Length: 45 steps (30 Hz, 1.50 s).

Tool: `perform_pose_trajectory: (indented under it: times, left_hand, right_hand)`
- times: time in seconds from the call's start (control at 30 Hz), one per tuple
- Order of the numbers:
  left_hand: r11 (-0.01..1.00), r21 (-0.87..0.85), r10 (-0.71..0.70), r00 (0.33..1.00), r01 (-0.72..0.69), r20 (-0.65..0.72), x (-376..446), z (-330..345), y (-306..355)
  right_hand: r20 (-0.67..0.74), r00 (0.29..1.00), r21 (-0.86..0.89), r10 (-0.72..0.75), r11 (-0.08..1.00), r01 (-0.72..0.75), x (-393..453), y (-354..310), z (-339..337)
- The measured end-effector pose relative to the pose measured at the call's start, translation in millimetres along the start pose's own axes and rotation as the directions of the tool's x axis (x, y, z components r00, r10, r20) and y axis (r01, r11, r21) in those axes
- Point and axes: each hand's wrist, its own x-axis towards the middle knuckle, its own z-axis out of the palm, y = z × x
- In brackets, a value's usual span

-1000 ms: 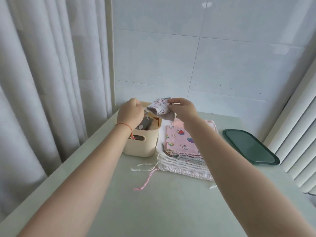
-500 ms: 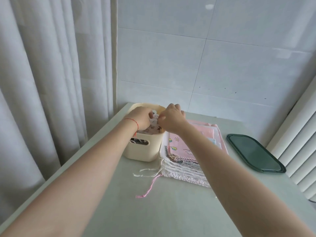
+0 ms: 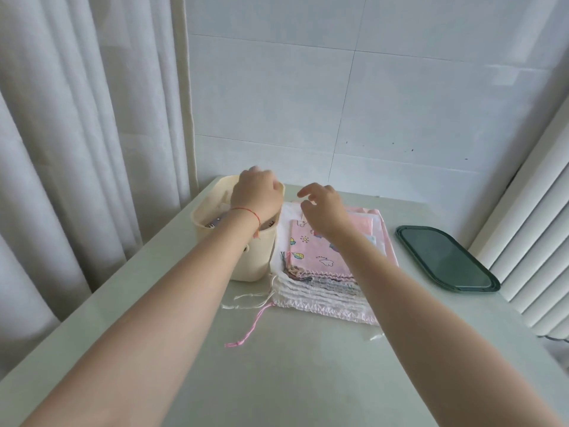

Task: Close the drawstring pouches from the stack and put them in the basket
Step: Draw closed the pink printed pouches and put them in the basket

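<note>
the stack of drawstring pouches [image 3: 326, 272] lay flat on the pale green table [image 3: 277, 380], just at the 3 o'clock side of the cream basket [image 3: 246, 263] and touching it or almost touching. its top pouch [image 3: 311, 251] was pink with small cartoon prints, and the ruffled open ends of the pouches under it pointed to 6 o'clock. white cords [image 3: 246, 298] and one pink cord [image 3: 251, 326] came out from the stack at about 7 o'clock and lay loose on the table.

inside the basket a piece of printed fabric [image 3: 215, 221] was visible at the 9 o'clock side, mostly hidden by the arm. the left hand [image 3: 257, 195] was over the mouth of the basket, its fingers bent down behind the knuckles, so i could not tell if they held something. a thin red string bracelet [image 3: 248, 212] was around this wrist.

the right hand [image 3: 323, 208] hung above the far part of the stack, at 3 o'clock from the left hand and apart from it. its fingers were loosely curled and separated, with nothing between them.

a dark green lid [image 3: 446, 261] lay on the table well apart from the stack, at 3 o'clock. white curtains [image 3: 77, 134] hung at 9 o'clock, and a white tiled wall [image 3: 369, 103] stood at 12 o'clock.
</note>
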Motion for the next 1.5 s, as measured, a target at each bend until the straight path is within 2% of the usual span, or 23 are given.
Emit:
perform_pose_trajectory:
  times: [0.03,0.07,0.13,0.17,0.23,0.33,0.4,0.5,0.57,0.73,0.83,0.9,1.03,1.13,1.27,1.5]
  left_hand:
    - [0.990,-0.128,0.047,0.994,-0.060,-0.100,-10,3,16]
    - [0.967,-0.228,0.099,0.991,-0.116,-0.087,-19,7,29]
    - [0.926,-0.341,0.211,0.970,-0.159,0.122,-37,21,55]
    - [0.934,-0.325,0.232,0.943,-0.148,0.238,-44,29,60]
    - [0.962,-0.221,0.234,0.896,-0.158,0.378,-54,46,68]
    - [0.988,-0.010,0.132,0.823,-0.152,0.552,-61,66,56]
    - [0.993,0.033,0.074,0.814,-0.114,0.577,-66,74,45]
    - [0.999,0.023,0.034,0.911,-0.048,0.412,-70,75,31]
    - [0.999,0.030,0.023,0.941,-0.036,0.338,-67,74,23]
    - [0.998,0.063,-0.015,0.928,-0.009,0.372,-70,73,21]
    - [0.998,0.060,-0.041,0.826,0.008,0.562,-71,74,23]
    - [0.999,0.049,-0.015,0.790,-0.018,0.614,-71,72,22]
    - [0.996,0.056,0.043,0.890,-0.076,0.453,-71,73,20]
    - [0.999,0.027,0.011,0.949,-0.021,0.315,-71,79,20]
    - [0.999,-0.027,-0.035,0.960,0.044,0.276,-61,100,13]
    - [0.975,-0.158,-0.115,0.966,0.154,0.230,-46,121,6]
  right_hand:
    - [0.026,0.999,0.008,0.031,0.999,-0.031,-3,5,-7]
    - [0.075,0.996,-0.022,0.054,0.998,-0.052,-5,11,-12]
    - [0.210,0.975,-0.262,0.078,0.965,-0.020,-17,21,-27]
    - [0.277,0.956,-0.385,0.097,0.923,0.018,-23,23,-31]
    - [0.386,0.909,-0.525,0.154,0.847,0.079,-32,38,-41]
    - [0.514,0.828,-0.499,0.224,0.863,0.076,-38,66,-53]
    - [0.559,0.804,-0.431,0.201,0.899,0.075,-44,79,-57]
    - [0.539,0.822,-0.366,0.185,0.930,0.031,-50,91,-56]
    - [0.514,0.838,-0.374,0.186,0.927,0.023,-52,93,-54]
    - [0.522,0.825,-0.522,0.216,0.846,0.109,-58,84,-51]
    - [0.431,0.879,-0.580,0.202,0.809,0.098,-55,84,-46]
    - [0.334,0.926,-0.553,0.176,0.832,0.041,-52,85,-46]
    - [0.142,0.983,-0.485,0.112,0.874,-0.029,-46,92,-44]
    - [0.119,0.984,-0.451,0.130,0.890,-0.063,-44,97,-45]
    - [0.191,0.967,-0.423,0.169,0.903,-0.074,-39,105,-55]
    - [0.008,0.971,-0.316,0.239,0.922,-0.224,-33,127,-61]
